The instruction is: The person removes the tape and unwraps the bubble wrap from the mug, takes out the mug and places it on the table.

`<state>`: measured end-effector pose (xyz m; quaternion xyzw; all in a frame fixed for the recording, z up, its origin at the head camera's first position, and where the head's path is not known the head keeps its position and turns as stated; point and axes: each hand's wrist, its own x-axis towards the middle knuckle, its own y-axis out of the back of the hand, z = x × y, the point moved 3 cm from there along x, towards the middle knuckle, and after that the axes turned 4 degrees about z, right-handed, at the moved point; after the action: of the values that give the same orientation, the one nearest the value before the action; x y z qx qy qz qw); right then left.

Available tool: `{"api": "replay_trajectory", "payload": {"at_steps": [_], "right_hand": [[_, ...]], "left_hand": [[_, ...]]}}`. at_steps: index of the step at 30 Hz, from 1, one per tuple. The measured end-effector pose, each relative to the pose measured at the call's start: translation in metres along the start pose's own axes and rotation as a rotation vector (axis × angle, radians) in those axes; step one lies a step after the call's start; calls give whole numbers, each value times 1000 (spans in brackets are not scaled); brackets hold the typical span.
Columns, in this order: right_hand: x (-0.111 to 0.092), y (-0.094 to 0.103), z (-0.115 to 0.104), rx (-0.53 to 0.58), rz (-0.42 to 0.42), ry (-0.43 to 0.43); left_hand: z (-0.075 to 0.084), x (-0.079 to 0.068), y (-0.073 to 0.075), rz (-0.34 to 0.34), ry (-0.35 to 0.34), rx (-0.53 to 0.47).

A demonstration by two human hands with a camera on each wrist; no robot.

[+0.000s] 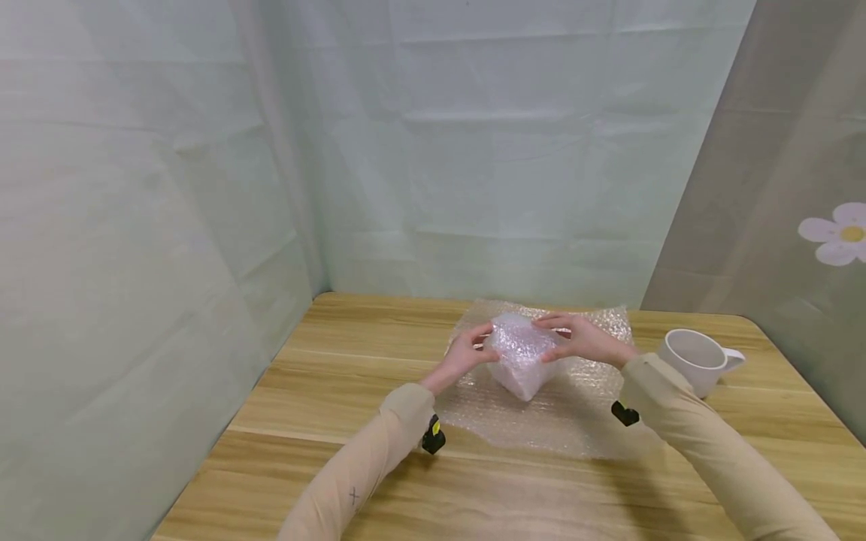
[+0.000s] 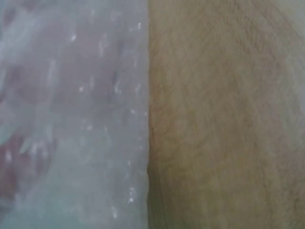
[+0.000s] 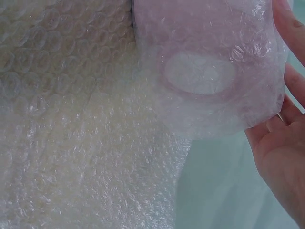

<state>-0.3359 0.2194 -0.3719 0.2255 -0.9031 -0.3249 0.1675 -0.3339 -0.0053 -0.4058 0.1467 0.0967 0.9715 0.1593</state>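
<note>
A pink object wrapped in bubble wrap [image 1: 521, 349] is between my two hands, over a spread sheet of bubble wrap [image 1: 541, 421]. My left hand [image 1: 465, 355] grips its left side, with fingers at the upper edge and thumb lower down. On the opposite side my right hand [image 1: 585, 340] holds it between fingers and thumb. Through the layers, the right wrist view shows the pink object [image 3: 205, 33] with a pale oval face; the wrap blurs what kind it is. Bubble wrap [image 2: 95, 119] fills the left half of the left wrist view.
A white mug [image 1: 697, 357] stands on the wooden table [image 1: 325, 361] to the right, close beside my right sleeve [image 1: 666, 391]. Pale curtains [image 1: 507, 150] hang behind the table and along its left side. A grey curtain with a flower [image 1: 839, 233] is at the right.
</note>
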Motion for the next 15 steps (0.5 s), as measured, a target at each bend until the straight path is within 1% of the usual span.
{"api": "replay_trajectory", "payload": {"at_steps": [4,5,10,15], "right_hand": [[0,0,-1,9,-2,5],[1,0,-1,10,0,7],[1,2,-1,25,11,5],[1,4,1,43,18,-32]], "left_hand": [[-19,9,-2,28,1,48],[-20,10,-3,31,1,62],[-21,11,-3,27,0,87],[-20,11,-4,20,-31,89]]}}
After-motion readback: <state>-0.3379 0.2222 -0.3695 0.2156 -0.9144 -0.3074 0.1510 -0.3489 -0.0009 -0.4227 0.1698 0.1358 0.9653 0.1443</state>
